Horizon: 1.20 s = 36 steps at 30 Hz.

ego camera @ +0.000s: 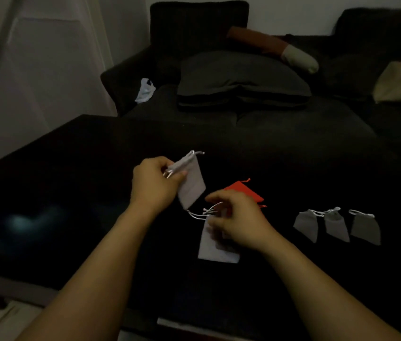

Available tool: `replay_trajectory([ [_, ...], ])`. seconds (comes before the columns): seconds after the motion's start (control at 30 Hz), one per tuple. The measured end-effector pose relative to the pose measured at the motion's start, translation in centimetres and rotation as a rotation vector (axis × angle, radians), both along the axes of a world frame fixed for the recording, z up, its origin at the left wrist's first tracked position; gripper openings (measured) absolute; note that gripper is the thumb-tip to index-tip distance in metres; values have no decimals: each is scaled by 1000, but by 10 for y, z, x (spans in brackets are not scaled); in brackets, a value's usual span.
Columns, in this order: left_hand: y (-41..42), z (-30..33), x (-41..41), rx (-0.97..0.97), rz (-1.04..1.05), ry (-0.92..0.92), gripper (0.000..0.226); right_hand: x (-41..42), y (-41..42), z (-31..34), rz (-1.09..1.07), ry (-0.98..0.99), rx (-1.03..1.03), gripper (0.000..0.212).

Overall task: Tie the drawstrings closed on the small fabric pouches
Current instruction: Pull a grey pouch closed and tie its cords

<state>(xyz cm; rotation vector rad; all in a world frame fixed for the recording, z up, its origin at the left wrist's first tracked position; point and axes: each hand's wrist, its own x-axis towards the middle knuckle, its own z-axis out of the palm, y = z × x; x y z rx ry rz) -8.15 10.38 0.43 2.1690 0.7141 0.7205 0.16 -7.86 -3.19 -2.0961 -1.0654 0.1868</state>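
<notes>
Head view showed the left hand with fingers pinching a small white fabric pouch above the black tabletop; the blurred right hand gripped white drawstrings, best pulled taut before knotting.

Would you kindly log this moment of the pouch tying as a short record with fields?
surface: dark table
left hand: holds a white pouch lifted off the table
right hand: fingers at the drawstrings of a flat white pouch; grip unclear from blur
red pouch: lies behind the right hand
set aside: three grey pouches in a row at right
background: dark sofa with cushion
</notes>
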Motion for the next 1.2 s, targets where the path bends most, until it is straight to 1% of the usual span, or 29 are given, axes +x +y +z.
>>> replay_trajectory([
  [0.03,-2,2,4,-6,18,-48,14,4,-4,5,-27,-11,35,47],
  [0.1,-2,4,11,-40,39,-65,16,12,-14,13,-9,-86,-23,48],
  [0.17,3,2,16,-86,36,47,20,10,-23,14,62,-132,-178,49],
  [0.23,5,-1,17,-34,49,241,32,4,-26,10,100,-185,-342,49],
  [0.27,5,-3,15,12,59,319,38,1,-26,6,110,-214,-392,47],
  [0.3,2,-3,15,55,68,373,42,0,-26,3,113,-231,-411,44],
  [0.4,-10,-1,12,191,96,493,47,-1,-23,1,99,-275,-383,28],
  [0.47,-18,1,14,267,57,557,51,-1,-20,0,80,-296,-395,26],
  [0.53,-23,2,15,306,-5,595,48,-4,-16,-3,42,-330,-430,31],
  [0.6,-25,1,16,294,-66,597,38,-8,-11,-9,-7,-379,-460,32],
  [0.67,-25,-2,18,242,-131,572,27,-14,-5,-16,-54,-436,-454,26],
  [0.73,-24,-6,21,173,-194,538,19,-16,0,-20,-100,-450,-361,18],
  [0.77,-23,-7,22,144,-210,509,17,-15,1,-19,-134,-411,-258,15],
  [0.8,-21,-6,23,126,-199,454,16,-12,2,-16,-179,-320,-119,12],
  [0.83,-19,-5,23,110,-155,371,18,-8,3,-10,-221,-163,40,11],
  [0.9,-16,0,21,38,-34,176,32,-1,1,5,-282,296,375,11],
  [0.93,-16,3,21,-39,-2,101,40,1,-1,13,-306,527,496,12],
  [0.97,-16,5,21,-135,3,63,44,2,-4,17,-316,727,567,12],
  [1.0,-18,7,22,-226,-9,62,46,4,-7,20,-321,881,611,12],
  [1.03,-21,9,23,-298,-20,88,46,5,-9,22,-321,984,634,11],
  [1.1,-29,14,24,-391,-22,147,50,10,-14,26,-312,1105,664,10],
  [1.17,-41,20,27,-503,-38,146,55,16,-19,33,-263,1207,777,8],
  [1.2,-49,23,29,-612,-79,115,54,18,-22,37,-224,1250,857,8],
])
